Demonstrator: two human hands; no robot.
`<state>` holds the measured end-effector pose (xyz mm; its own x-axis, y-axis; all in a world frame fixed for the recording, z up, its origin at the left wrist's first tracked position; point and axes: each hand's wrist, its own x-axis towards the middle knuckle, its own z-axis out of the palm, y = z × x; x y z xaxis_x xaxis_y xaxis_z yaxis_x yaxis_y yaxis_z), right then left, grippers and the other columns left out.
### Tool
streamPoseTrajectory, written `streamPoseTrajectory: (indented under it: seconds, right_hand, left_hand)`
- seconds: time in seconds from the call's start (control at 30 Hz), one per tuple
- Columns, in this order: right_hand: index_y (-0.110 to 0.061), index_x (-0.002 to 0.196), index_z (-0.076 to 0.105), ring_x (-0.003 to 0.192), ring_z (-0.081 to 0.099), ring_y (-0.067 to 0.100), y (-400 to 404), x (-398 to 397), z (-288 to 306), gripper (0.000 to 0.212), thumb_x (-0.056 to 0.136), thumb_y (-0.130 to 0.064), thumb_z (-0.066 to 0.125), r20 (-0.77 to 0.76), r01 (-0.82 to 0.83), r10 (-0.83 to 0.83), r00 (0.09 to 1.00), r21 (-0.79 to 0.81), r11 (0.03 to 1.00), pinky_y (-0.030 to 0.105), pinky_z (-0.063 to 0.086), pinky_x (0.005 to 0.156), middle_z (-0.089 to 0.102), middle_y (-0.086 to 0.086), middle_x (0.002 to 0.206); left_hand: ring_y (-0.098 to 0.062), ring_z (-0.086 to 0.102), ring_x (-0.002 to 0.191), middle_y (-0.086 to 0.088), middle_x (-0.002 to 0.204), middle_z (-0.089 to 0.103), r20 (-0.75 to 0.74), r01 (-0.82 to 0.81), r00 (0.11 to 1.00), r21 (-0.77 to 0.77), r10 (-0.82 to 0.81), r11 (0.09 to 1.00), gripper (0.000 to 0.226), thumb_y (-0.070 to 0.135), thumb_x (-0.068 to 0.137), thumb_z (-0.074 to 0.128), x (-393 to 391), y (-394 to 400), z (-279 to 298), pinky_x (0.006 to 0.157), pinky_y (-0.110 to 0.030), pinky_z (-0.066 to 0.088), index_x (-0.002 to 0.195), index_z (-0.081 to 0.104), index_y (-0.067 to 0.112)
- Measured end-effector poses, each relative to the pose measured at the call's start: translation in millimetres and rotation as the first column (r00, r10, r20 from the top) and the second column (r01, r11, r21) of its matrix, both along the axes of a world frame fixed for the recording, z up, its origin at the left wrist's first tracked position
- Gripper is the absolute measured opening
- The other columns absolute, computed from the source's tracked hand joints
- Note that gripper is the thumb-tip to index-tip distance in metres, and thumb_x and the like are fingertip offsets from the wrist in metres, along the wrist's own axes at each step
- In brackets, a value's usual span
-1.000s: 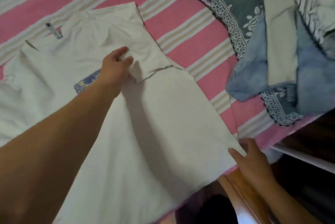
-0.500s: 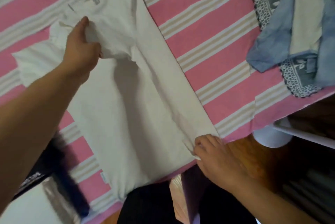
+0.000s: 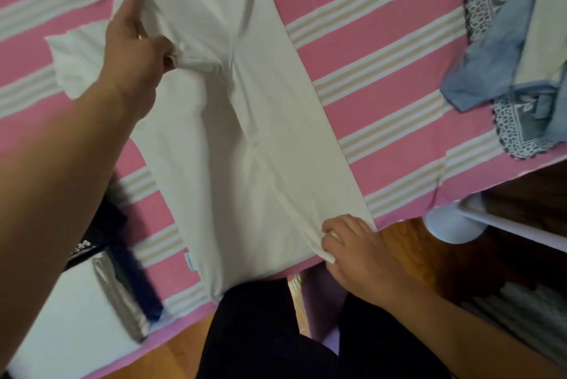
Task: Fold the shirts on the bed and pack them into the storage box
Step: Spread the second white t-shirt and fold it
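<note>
Shirt: my white shirt (image 3: pixel 245 120) lies flat on the bed (image 3: pixel 383 77), its hem at the near edge, one side folded over the middle
Left hand: my left hand (image 3: pixel 135 53) grips bunched sleeve cloth toward the collar end, fingers curled round it
Right hand: my right hand (image 3: pixel 352 249) pinches the hem corner at the bed's near edge
Other clothes: a blue patterned pile (image 3: pixel 509 50) at the far right corner
Storage box: white box (image 3: pixel 67 311) at the near left, holding dark cloth
</note>
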<state>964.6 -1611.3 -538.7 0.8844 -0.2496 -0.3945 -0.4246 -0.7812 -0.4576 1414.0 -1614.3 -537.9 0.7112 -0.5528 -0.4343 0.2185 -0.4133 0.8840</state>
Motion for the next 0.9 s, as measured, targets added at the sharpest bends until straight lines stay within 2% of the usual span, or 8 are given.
streamPoseTrajectory:
  seconds: [0.13, 0.23, 0.37, 0.53, 0.6, 0.67, 0.77, 0.9]
  right_hand:
    - [-0.025, 0.117, 0.065, 0.128, 0.043, 0.02, 7.6, 9.4, -18.8, 0.039, 0.085, -0.048, 0.062, -0.14, -0.114, 0.126, 0.982, 0.086, 0.99, 0.04, 0.039, 0.112, 0.051, -0.002, 0.135]
    - [-0.029, 0.13, 0.061, 0.132, 0.041, 0.015, -7.4, 21.0, -20.4, 0.048, 0.089, -0.054, 0.055, -0.122, 0.033, -0.016, 0.992, 0.136, 0.99, 0.035, 0.035, 0.113, 0.049, -0.007, 0.142]
    - [-0.022, 0.123, 0.064, 0.118, 0.049, 0.004, -67.1, 54.0, -12.3, 0.034, 0.091, -0.033, 0.065, -0.035, 0.338, -0.337, 0.941, 0.153, 0.929, 0.022, 0.041, 0.103, 0.054, -0.009, 0.129]
    - [-0.026, 0.12, 0.061, 0.098, 0.065, 0.007, -155.7, 156.9, -4.3, 0.027, 0.093, -0.024, 0.066, -0.19, 0.701, -0.699, 0.69, 0.418, 0.578, 0.029, 0.052, 0.09, 0.063, -0.013, 0.113]
    - [-0.024, 0.124, 0.06, 0.084, 0.067, 0.01, -176.1, 204.8, -13.1, 0.038, 0.087, -0.031, 0.067, -0.349, 0.772, -0.732, 0.585, 0.517, 0.37, 0.034, 0.054, 0.085, 0.07, -0.006, 0.102]
    - [-0.023, 0.13, 0.057, 0.085, 0.067, 0.013, -183.0, 247.4, -25.6, 0.053, 0.08, -0.034, 0.068, -0.441, 0.798, -0.728, 0.524, 0.554, 0.238, 0.039, 0.056, 0.092, 0.071, -0.001, 0.103]
    - [-0.026, 0.146, 0.042, 0.116, 0.06, 0.015, -176.6, 295.2, -44.9, 0.069, 0.084, -0.039, 0.071, -0.419, 0.815, -0.738, 0.529, 0.494, 0.303, 0.037, 0.048, 0.103, 0.058, -0.006, 0.134]
    - [-0.019, 0.146, 0.042, 0.114, 0.062, 0.021, -167.3, 320.3, -68.5, 0.073, 0.083, -0.043, 0.071, -0.348, 0.876, -0.845, 0.405, 0.411, 0.25, 0.036, 0.05, 0.094, 0.062, -0.004, 0.13]
  left_hand:
    - [-0.012, 0.068, 0.099, -0.002, 0.159, 0.035, 0.024, 0.095, 0.995, 0.146, -0.099, 0.985, 0.092, -0.007, 0.079, 0.05, -5.3, 18.7, -31.7, 0.083, -0.038, 0.062, 0.162, 0.022, 0.022]
    - [-0.005, 0.065, 0.069, -0.009, 0.158, 0.038, 0.012, 0.13, 0.991, 0.162, -0.134, 0.978, 0.088, -0.004, 0.081, 0.051, -11.7, 17.5, -51.7, 0.062, -0.027, 0.057, 0.161, 0.024, 0.019]
    - [-0.03, 0.069, 0.101, -0.005, 0.161, 0.031, -0.001, -0.002, 1.0, 0.071, 0.002, 0.997, 0.089, -0.006, 0.083, 0.053, -21.9, -4.6, -35.6, 0.07, -0.033, 0.059, 0.161, 0.025, 0.027]
    - [-0.028, 0.075, 0.09, 0.0, 0.162, 0.025, -0.139, 0.252, 0.958, -0.01, -0.25, 0.968, 0.092, 0.003, 0.093, 0.057, -35.2, -62.2, -5.1, 0.084, -0.048, 0.062, 0.153, 0.016, 0.059]
    - [-0.024, 0.075, 0.085, -0.001, 0.155, 0.04, -0.003, 0.278, 0.96, 0.16, -0.281, 0.947, 0.089, 0.006, 0.095, 0.051, -13.5, -74.6, -7.2, 0.083, -0.045, 0.062, 0.157, 0.01, 0.054]
    - [-0.017, 0.068, 0.09, 0.005, 0.139, 0.056, 0.306, 0.342, 0.814, 0.435, -0.494, 0.833, 0.086, 0.006, 0.093, 0.047, 11.8, -76.4, -13.4, 0.082, -0.039, 0.058, 0.158, 0.011, 0.049]
    - [-0.013, 0.059, 0.107, 0.01, 0.136, 0.055, 0.488, 0.352, 0.61, 0.538, -0.624, 0.766, 0.084, 0.007, 0.092, 0.053, 47.4, -79.4, -33.2, 0.087, -0.038, 0.053, 0.157, 0.017, 0.046]
    - [-0.028, 0.045, 0.127, -0.007, 0.139, 0.046, 0.455, 0.35, 0.593, 0.597, -0.664, 0.722, 0.067, 0.023, 0.088, 0.073, 89.9, -91.4, -72.4, 0.106, -0.04, 0.041, 0.148, 0.044, 0.027]
